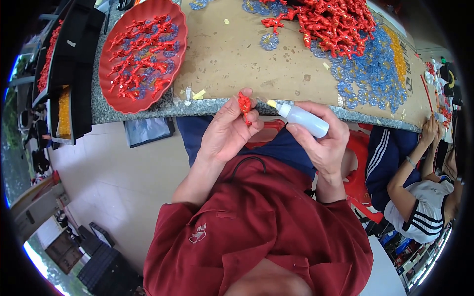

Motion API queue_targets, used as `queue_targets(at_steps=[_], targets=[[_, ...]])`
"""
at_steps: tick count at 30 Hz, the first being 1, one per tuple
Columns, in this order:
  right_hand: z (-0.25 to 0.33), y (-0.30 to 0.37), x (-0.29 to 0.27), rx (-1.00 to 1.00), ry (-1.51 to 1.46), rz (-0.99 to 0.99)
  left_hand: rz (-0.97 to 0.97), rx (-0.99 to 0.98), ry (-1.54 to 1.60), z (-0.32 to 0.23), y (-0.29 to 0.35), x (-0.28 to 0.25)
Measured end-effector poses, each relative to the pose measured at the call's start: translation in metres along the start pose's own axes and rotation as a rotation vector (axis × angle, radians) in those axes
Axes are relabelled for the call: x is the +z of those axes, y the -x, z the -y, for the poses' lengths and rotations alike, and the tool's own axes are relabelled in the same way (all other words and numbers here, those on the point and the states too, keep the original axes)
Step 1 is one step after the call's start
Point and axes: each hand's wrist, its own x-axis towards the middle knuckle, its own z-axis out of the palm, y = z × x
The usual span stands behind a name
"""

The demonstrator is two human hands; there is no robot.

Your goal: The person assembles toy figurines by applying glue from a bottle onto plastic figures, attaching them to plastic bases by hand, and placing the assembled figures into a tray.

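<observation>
Between the fingertips of my left hand point(226, 127) is a small red plastic figure point(245, 106), held upright just off the table's near edge. My right hand point(323, 135) wraps round a whitish squeeze bottle point(307, 121) with a yellow nozzle point(271, 103). The bottle tilts so that its tip points left at the figure, a short gap away from it. At the left, a scalloped red plate point(109, 89) carries several red figures on clear bluish pieces. A large heap of red figures point(338, 24) lies at the far right, beside many clear blue pieces point(368, 74).
Brown cardboard point(247, 54) covers the granite-edged table. Yellow pieces point(397, 54) border the blue ones. Black bins point(81, 74) with red and yellow parts stand left of the plate. At the right, a co-worker's hands point(432, 130) are at the same table. A red stool point(358, 172) stands below.
</observation>
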Motion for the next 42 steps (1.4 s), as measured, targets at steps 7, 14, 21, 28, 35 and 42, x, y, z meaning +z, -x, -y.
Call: queue_targets(at_steps=[7, 14, 21, 28, 35, 42], targets=[[0.003, -0.001, -0.003, -0.092, 0.055, 0.015, 0.029, 0.044, -0.098, 0.0, -0.001, -0.002], [0.001, -0.002, 0.0, -0.085, 0.071, 0.032, 0.041, 0.04, -0.117, 0.001, -0.002, -0.001], [0.005, -0.001, -0.003, -0.062, 0.069, 0.034, 0.058, 0.046, -0.129, 0.001, -0.002, -0.003], [0.007, -0.002, -0.007, -0.096, 0.047, 0.06, 0.07, 0.064, -0.172, 0.002, -0.003, -0.004], [0.007, -0.004, -0.006, -0.083, 0.061, 0.104, -0.004, 0.071, -0.257, 0.002, -0.001, 0.001], [0.008, -0.005, -0.01, 0.005, -0.113, -0.062, 0.033, 0.094, -0.237, 0.0, -0.003, -0.002]])
